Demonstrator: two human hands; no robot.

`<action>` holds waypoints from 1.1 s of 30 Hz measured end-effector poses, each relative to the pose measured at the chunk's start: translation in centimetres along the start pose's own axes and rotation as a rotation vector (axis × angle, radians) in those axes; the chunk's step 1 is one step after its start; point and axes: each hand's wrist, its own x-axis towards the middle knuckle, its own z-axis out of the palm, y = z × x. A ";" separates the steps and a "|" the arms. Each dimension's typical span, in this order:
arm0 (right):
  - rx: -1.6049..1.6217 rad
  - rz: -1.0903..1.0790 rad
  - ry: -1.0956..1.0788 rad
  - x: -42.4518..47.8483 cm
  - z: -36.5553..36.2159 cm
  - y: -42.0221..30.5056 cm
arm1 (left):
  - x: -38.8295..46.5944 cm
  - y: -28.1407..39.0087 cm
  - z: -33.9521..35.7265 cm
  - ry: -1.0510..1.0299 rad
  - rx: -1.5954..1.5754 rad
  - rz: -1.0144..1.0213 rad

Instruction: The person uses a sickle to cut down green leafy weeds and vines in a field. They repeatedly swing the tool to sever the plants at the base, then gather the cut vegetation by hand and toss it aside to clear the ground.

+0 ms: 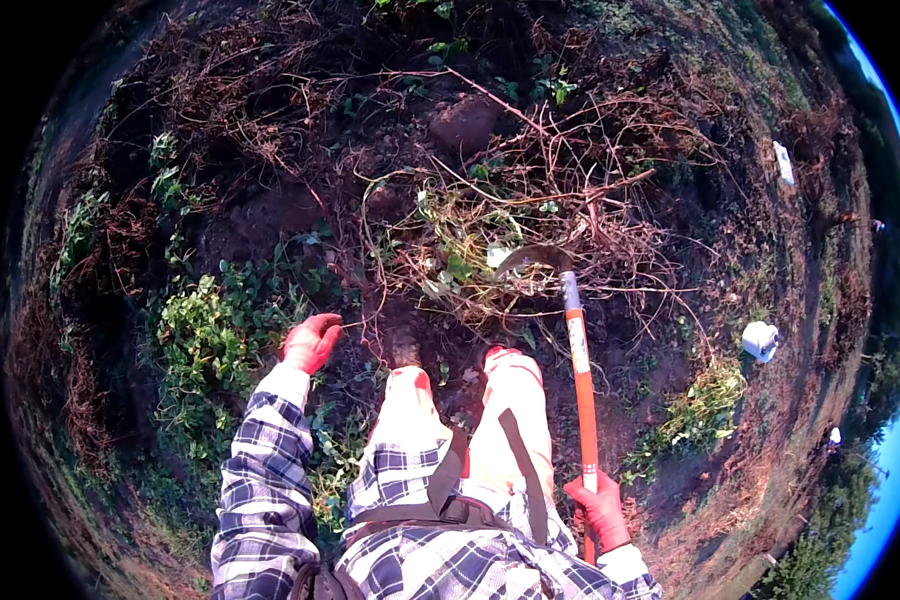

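Note:
My right hand, in a red glove, grips the orange handle of a long-handled sickle near its lower end. The handle bears printed labels. Its curved, dark blade points left and lies over a tangled heap of cut vines in front of my feet. My left hand, also red-gloved, hovers at the left of my legs, beside low green leafy plants. A thin stem shows by its fingertips; whether the fingers hold it is unclear.
A brown clod or stone sits beyond the heap. On the right stand a white container and a smaller white object. Dry, reddish vines cover the ground ahead and to the left. Trees line the far right edge.

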 end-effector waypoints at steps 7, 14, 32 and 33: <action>0.220 0.189 0.114 5.2 0.3 2.9 | 11.6 6.5 12.1 -0.036 0.195 0.416; 0.316 0.209 0.237 8.0 -0.7 1.1 | 21.7 8.8 23.5 -0.102 0.622 0.463; 0.506 0.150 0.158 13.4 -4.2 1.5 | 14.8 5.0 23.4 -0.588 1.013 0.178; 0.486 0.147 0.151 13.4 -4.4 1.7 | 13.3 6.1 21.3 -0.443 0.983 0.300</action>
